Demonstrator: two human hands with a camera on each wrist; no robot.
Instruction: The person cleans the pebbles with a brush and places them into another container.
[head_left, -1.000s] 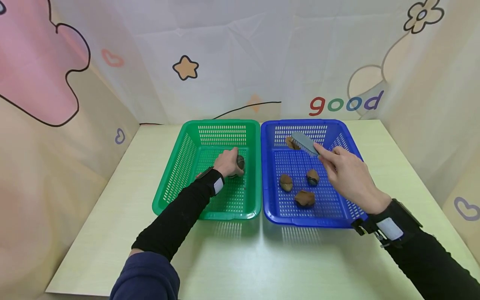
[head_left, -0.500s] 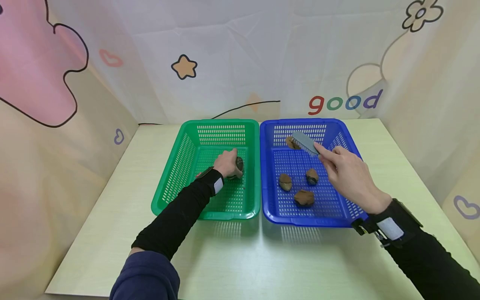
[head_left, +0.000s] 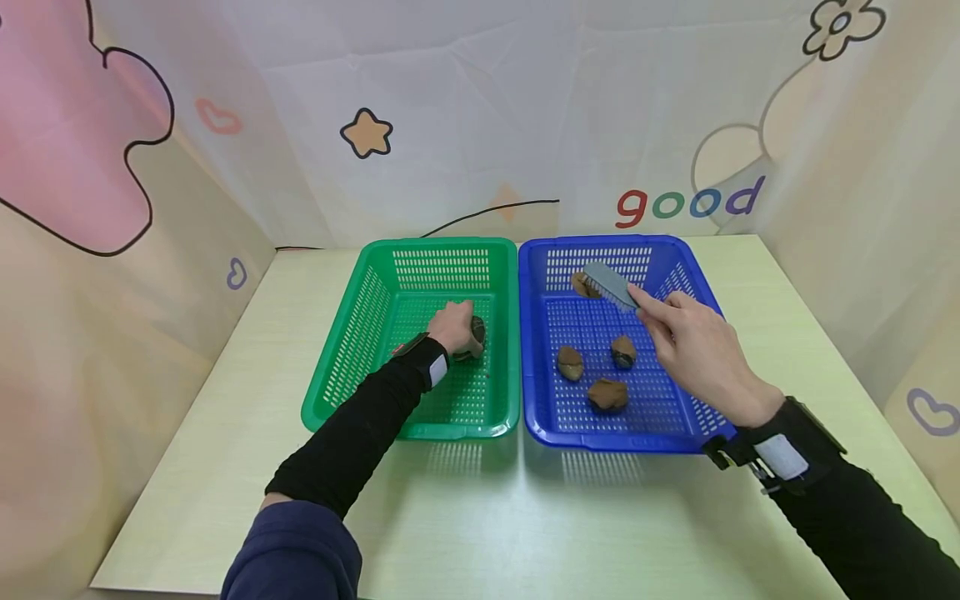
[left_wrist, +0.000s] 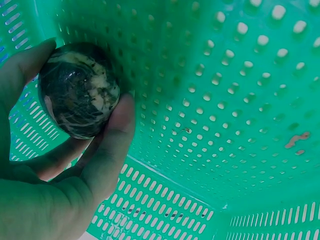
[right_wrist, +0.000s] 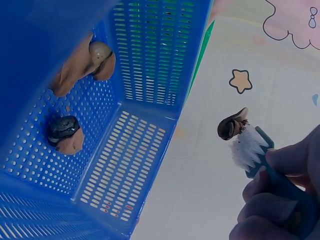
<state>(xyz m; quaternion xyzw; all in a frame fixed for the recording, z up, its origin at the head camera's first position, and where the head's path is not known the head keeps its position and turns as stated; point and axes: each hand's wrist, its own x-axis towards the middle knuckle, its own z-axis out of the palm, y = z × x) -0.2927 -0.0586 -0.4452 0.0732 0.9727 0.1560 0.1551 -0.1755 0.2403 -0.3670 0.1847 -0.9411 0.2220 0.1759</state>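
The left hand (head_left: 453,327) is gripping a dark stone (left_wrist: 79,96) low inside the green basket (head_left: 360,333), seemingly setting it down; next, the fingers need only loosen. The right hand (head_left: 693,346) is holding a brush (head_left: 609,284) over the blue basket (head_left: 678,279), its stones (head_left: 607,394) lying well apart, walls close by.

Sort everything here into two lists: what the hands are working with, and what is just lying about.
In use:
left hand gripping a dark stone
green basket
right hand holding a brush
blue basket

Lying about:
four brown stones in the blue basket, one nearest
table
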